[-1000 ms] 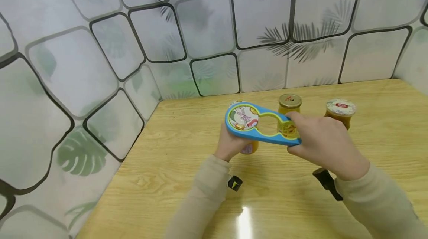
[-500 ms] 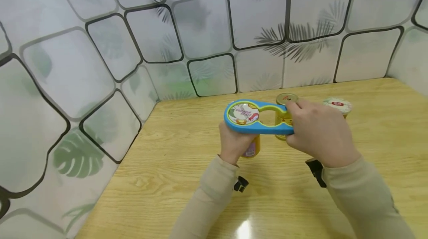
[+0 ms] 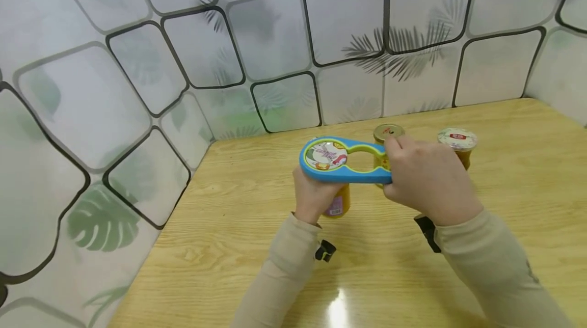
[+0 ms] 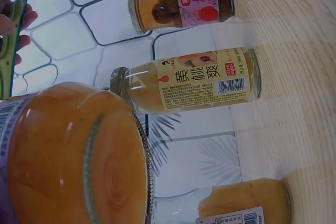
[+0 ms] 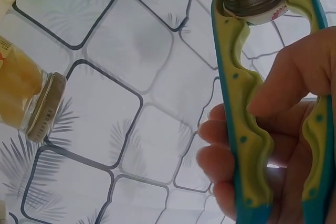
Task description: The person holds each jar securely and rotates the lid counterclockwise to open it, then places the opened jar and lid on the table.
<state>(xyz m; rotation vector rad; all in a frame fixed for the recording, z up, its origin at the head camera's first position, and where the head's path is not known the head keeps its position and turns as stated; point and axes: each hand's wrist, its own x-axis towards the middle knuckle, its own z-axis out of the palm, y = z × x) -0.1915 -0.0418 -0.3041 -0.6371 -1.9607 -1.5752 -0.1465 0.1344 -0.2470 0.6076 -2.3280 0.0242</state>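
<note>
My left hand (image 3: 314, 193) grips a jar of orange contents (image 3: 340, 203) above the table. A blue and yellow-green jar opener (image 3: 353, 175) lies flat over it, its wide ring around the jar's printed lid (image 3: 325, 155). In my right hand (image 3: 426, 178) are the opener's handles, with fingers wrapped on them. The right wrist view shows the lid (image 5: 262, 10) inside the opener's end, and the thumb between the arms. In the left wrist view the held jar (image 4: 68, 156) shows its glass base large and close; the left fingers are mostly hidden there.
Behind the opener stands a gold-lidded yellow peach jar (image 3: 388, 132). A dark jar with a patterned lid (image 3: 458, 140) is right of it. Another jar (image 4: 252, 195) shows low in the left wrist view. The wooden table (image 3: 220, 236) meets a patterned wall (image 3: 270, 37).
The opener's handles have swung slightly away from me, from slanted to nearly level, with my right hand. The left hand keeps its grip on the jar. The head view has shifted slightly.
</note>
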